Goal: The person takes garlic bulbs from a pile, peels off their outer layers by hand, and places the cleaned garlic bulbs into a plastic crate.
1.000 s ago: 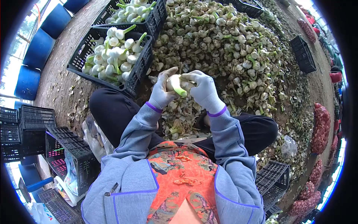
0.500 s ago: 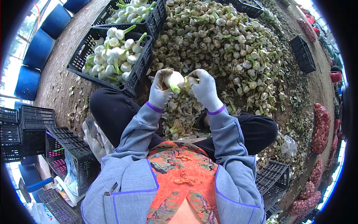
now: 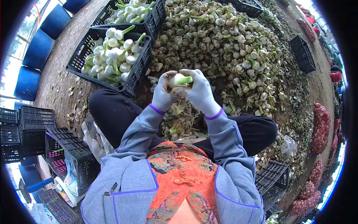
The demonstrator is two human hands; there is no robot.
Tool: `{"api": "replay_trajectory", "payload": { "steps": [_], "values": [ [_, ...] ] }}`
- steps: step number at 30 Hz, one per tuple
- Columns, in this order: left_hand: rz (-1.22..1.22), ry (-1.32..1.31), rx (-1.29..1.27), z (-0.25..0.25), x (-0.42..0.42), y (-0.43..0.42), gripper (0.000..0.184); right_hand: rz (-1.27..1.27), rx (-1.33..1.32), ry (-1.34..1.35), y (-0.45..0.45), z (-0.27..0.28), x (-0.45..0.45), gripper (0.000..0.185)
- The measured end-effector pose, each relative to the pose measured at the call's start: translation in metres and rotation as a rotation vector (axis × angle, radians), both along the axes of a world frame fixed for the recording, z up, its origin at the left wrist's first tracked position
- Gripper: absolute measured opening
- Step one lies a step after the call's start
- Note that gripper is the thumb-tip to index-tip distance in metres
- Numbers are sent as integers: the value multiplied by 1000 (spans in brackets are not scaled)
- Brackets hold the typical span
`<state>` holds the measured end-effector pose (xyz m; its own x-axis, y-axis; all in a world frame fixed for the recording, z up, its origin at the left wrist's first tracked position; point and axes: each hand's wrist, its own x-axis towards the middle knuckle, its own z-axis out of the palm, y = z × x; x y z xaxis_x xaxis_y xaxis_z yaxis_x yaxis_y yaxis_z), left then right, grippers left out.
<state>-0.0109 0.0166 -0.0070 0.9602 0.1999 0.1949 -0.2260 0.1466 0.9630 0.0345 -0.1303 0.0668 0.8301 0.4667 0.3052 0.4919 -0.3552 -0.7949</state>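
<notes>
One garlic bulb, pale, with a short green stem: located between your two hands, above the ground in front of your crossed legs.

Orientation: long axis roughly crosswise to you, round end toward your left hand, stem pointing toward your right hand. Both hands sit close to it; the left is nearer the round body, the right nearer the stem tip.

Left grip: closed on the body of the bulb, fingers behind and thumb side toward you. Right grip: narrow, curled about the stem end; whether it presses on the stem or only surrounds it, you cannot tell from this view.

Two gloves, whitish, dirty at the left fingertips, with purple cuff edges.

One black crate, ahead and to your left, filled with white bulbs; your left hand is the nearer to it. One further crate just behind, also holding pale bulbs.

One large heap of garlic, browner and soil-marked, spread on the ground ahead and to the right of your hands.

Loose peelings, a quantity, on the ground below your hands, between your legs.
</notes>
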Motion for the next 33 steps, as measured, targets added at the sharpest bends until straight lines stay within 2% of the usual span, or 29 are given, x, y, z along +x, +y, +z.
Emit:
{"api": "replay_trajectory", "payload": {
  "steps": [2,4,7,8,9,11,12,17,19,21,27,29,31,33],
  "values": [
    [-8,23,-71,2,-2,-4,74,-27,0,-1,2,-11,-1,52],
    [18,90,-148,5,-2,-2,73,-9,141,135,0,-24,6,41],
    [5,156,-199,9,-4,2,72,33,236,288,-6,-39,14,35],
    [23,121,-159,7,-3,1,72,-3,341,330,-2,-45,13,35],
    [25,121,-160,5,-2,1,72,-1,339,330,1,-38,9,35],
    [44,-5,-95,0,-1,-1,74,-59,154,93,4,-17,0,36],
    [56,41,-105,2,-2,-3,75,-100,86,94,7,-17,-2,34],
    [76,92,-77,2,-3,-2,75,7,221,235,3,-27,6,29],
    [63,74,-82,6,-4,-2,75,86,181,149,-2,-26,10,31],
    [24,162,-220,13,-6,0,73,97,179,152,-5,-27,12,30],
    [36,119,-174,8,-4,0,71,60,149,27,-11,-37,19,27],
    [44,88,-145,7,-4,4,68,50,224,59,-16,-49,27,25],
    [2,167,-317,10,-4,9,57,2,268,97,-20,-45,26,25],
    [14,167,-291,9,-5,8,50,-4,377,395,-25,-42,26,24]
  ]
}}
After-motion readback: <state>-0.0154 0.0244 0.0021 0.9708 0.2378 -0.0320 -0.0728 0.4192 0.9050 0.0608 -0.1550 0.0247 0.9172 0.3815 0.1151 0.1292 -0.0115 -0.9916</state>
